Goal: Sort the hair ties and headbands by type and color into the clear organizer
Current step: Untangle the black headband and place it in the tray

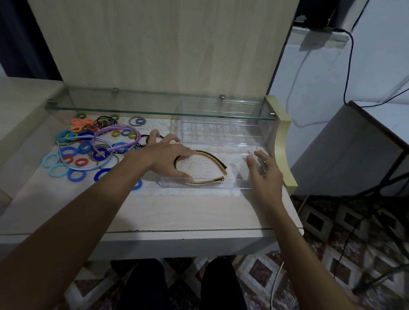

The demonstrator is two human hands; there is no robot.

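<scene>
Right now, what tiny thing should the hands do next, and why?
Probably let go and reach for the purple headband. The brown and tan headbands already lie in the clear tray under the left hand, while the purple one sits on the hair tie pile. The right hand hovers open at the tray.

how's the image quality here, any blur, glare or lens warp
Head view: dim, soft light; the right hand is motion-blurred, the left hand sharper; the clear organizer shows faint edge glints; wide-angle warp bends the glass shelf and frame edges.
</scene>
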